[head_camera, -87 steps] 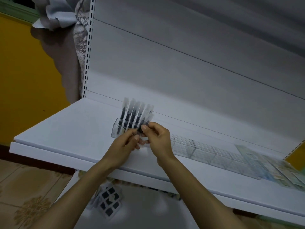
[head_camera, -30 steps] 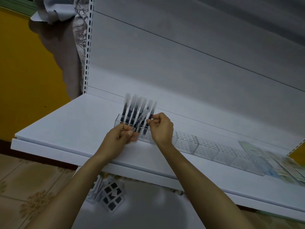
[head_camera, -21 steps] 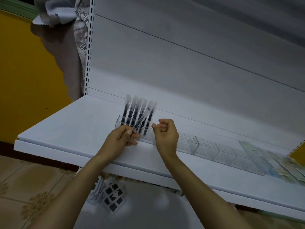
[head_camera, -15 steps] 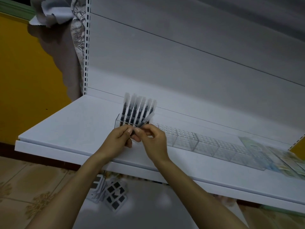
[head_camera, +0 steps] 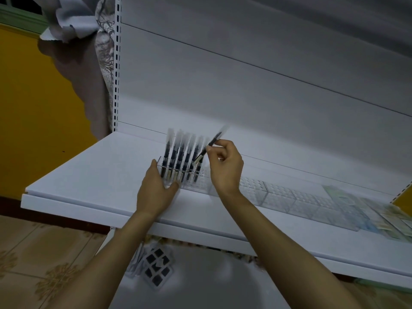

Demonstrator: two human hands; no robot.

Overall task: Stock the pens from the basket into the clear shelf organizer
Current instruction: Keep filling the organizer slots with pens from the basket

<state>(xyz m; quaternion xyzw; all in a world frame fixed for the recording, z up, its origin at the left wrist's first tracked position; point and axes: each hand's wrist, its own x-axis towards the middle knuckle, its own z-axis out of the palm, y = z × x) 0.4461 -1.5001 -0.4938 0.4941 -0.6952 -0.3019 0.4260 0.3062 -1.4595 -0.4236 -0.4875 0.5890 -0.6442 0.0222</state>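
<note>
- Head view: fingertips (head_camera: 211, 150) of right hand (head_camera: 225, 168) pinch one pen (head_camera: 210, 144), tilted toward 1 o'clock, above the standing pens (head_camera: 180, 157).
- Left hand (head_camera: 156, 189), fingers straight, braces clear organizer (head_camera: 278, 195) at its 9 o'clock end.
- Risk: slanted entry could knock neighbours over.

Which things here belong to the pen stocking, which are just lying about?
Job: black clear-capped pen in right hand; row of black pens in long clear plastic organizer; left hand against it.
Lying about: black-and-white puzzle cubes below; greenish paper packs, right; grey cloth, top left.
</note>
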